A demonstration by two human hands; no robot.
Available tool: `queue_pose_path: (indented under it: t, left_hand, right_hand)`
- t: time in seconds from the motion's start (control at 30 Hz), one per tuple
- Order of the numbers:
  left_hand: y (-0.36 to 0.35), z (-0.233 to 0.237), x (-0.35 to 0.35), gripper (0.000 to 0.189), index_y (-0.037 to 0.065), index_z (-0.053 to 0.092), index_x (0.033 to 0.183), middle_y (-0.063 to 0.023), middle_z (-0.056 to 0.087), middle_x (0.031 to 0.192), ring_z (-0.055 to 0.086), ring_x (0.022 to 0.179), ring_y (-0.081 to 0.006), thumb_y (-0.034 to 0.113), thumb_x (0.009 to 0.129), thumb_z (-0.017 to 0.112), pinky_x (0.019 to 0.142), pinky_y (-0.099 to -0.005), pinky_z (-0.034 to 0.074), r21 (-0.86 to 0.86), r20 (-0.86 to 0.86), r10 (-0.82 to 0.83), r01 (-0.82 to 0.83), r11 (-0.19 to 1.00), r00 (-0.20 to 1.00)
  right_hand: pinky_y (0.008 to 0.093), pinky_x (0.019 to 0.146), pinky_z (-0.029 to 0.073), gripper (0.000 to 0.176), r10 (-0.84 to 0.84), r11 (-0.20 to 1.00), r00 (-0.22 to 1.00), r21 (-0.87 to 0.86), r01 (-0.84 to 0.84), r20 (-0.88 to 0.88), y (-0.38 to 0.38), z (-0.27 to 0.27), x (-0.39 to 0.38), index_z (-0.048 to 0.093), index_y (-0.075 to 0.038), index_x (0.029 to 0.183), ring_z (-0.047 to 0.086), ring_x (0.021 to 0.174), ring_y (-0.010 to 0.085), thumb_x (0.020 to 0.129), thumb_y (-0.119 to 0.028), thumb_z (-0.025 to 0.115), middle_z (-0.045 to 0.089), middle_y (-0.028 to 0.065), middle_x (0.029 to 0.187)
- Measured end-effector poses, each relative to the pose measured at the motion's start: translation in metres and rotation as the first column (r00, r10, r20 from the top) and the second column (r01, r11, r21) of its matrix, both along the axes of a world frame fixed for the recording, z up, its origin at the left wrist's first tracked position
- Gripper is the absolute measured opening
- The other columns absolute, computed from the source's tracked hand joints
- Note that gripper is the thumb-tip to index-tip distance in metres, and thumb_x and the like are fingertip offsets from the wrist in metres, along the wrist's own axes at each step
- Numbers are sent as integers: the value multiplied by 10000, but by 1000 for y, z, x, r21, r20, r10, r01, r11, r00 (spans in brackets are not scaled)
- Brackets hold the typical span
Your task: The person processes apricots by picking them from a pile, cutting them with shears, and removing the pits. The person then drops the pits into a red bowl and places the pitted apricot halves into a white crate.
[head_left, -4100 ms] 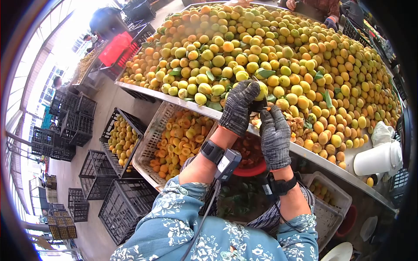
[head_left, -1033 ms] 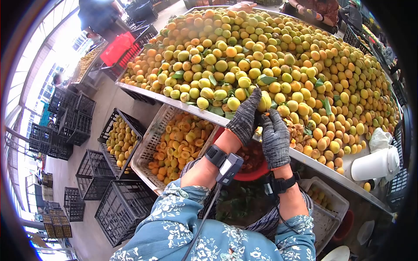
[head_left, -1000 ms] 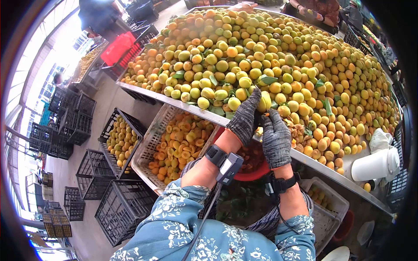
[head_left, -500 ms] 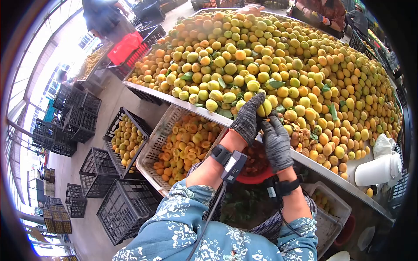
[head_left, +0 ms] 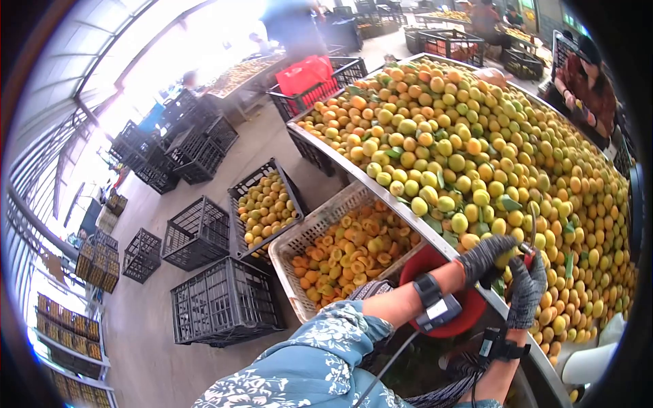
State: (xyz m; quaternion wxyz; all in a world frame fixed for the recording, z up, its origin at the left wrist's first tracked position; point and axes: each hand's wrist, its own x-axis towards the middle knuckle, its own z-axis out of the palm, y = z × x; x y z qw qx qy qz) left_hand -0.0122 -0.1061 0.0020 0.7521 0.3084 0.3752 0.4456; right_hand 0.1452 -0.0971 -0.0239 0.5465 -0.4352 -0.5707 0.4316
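My left hand [head_left: 488, 258], in a dark grey knit glove, is closed around an apricot [head_left: 506, 258], mostly hidden by the fingers. Close beside it, my right hand [head_left: 527, 291] grips a small curved knife [head_left: 533, 228], its thin blade pointing up and a bit of red showing at the handle. Both hands are over the near edge of a metal-rimmed table [head_left: 381, 192] heaped with yellow-green and orange apricots [head_left: 469, 146]. Below my left forearm is a red basin [head_left: 452, 319]. To its left, a white crate [head_left: 292, 282] holds halved apricots [head_left: 347, 251].
A black crate of whole apricots [head_left: 265, 207] stands left of the white one, near other black crates [head_left: 224, 302] on the floor. A white bucket [head_left: 588, 365] lies at the table's right end. Across the heap sits another person [head_left: 590, 92]; someone stands at the back [head_left: 292, 27].
My view has swung left, so the scene sits further right. The hands, formerly together at an apricot, are slightly apart, and the curved knife blade now shows upright above my right hand.
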Motion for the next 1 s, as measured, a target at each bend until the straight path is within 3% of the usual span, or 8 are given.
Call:
queue_pose_path:
  t: [0.13, 0.2, 0.57, 0.73, 0.8, 0.87, 0.93, 1.0]
  left_hand:
    - [-15, 30, 10, 334, 145, 631, 980, 16, 585, 743, 521, 512, -54, 455, 887, 546, 402, -197, 373, 152, 54, -160, 150, 977, 986]
    - [-15, 28, 9, 297, 136, 628, 985, 22, 595, 773, 544, 589, -67, 408, 904, 541, 471, -203, 410, 190, 88, -183, 164, 968, 979]
    - [-19, 18, 26, 237, 140, 628, 1008, 10, 623, 806, 591, 685, -80, 333, 932, 513, 565, -193, 472, 311, 341, -114, 2, 950, 933]
    - [-16, 29, 19, 274, 115, 630, 996, 21, 618, 714, 573, 559, -79, 364, 886, 599, 430, -186, 438, -177, 452, 221, -156, 972, 864]
    - [-12, 21, 0, 267, 107, 621, 1017, -15, 629, 734, 599, 604, -111, 335, 878, 603, 480, -248, 478, 17, 353, 137, -152, 988, 925]
    - [-5, 4, -10, 287, 73, 610, 1025, -82, 618, 788, 578, 594, -171, 309, 863, 592, 456, -263, 452, -57, 588, 97, -78, 995, 803]
    - [3, -12, -25, 361, 10, 609, 1068, -110, 619, 929, 611, 829, -207, 274, 823, 619, 576, -249, 508, 168, 628, -204, 126, 978, 751]
    - [-10, 4, -15, 349, 17, 605, 1043, -92, 609, 891, 602, 820, -199, 302, 841, 609, 592, -259, 502, 17, 578, 6, -19, 1000, 816]
  right_hand:
    - [186, 441, 401, 338, 72, 984, 994, -157, -85, -83, -22, 38, -4, 614, -26, 1093, 506, 513, 63, 778, -116, 698, 623, 11, 825]
    - [235, 703, 497, 349, 170, 925, 962, -302, -230, -212, -23, 39, 2, 611, -37, 1103, 589, 786, 102, 780, -151, 679, 618, -10, 921]
    - [277, 713, 529, 339, 79, 937, 910, -281, -207, -407, -23, 26, -3, 612, -34, 1039, 627, 792, 159, 721, -149, 647, 630, 39, 909]
    - [285, 639, 523, 319, -188, 951, 681, -306, -55, -707, -26, 21, -9, 596, -60, 1081, 602, 710, 157, 824, -247, 621, 624, 54, 895]
    - [266, 554, 486, 347, 199, 887, 551, -91, -453, -810, -13, -13, 29, 579, -73, 1130, 547, 597, 145, 858, -286, 606, 626, 80, 920]
    - [250, 482, 441, 403, 36, 950, 648, -175, -259, -761, -22, 7, 15, 550, -52, 1183, 489, 515, 142, 840, -254, 606, 631, 125, 967]
    - [244, 468, 450, 459, 107, 962, 675, -97, -256, -730, -21, 26, 6, 518, -24, 1227, 522, 527, 161, 819, -218, 597, 635, 166, 1027]
    - [311, 790, 528, 425, 100, 951, 637, -116, -288, -764, -26, 40, 2, 594, 17, 1116, 629, 934, 268, 715, -125, 595, 646, 187, 1026]
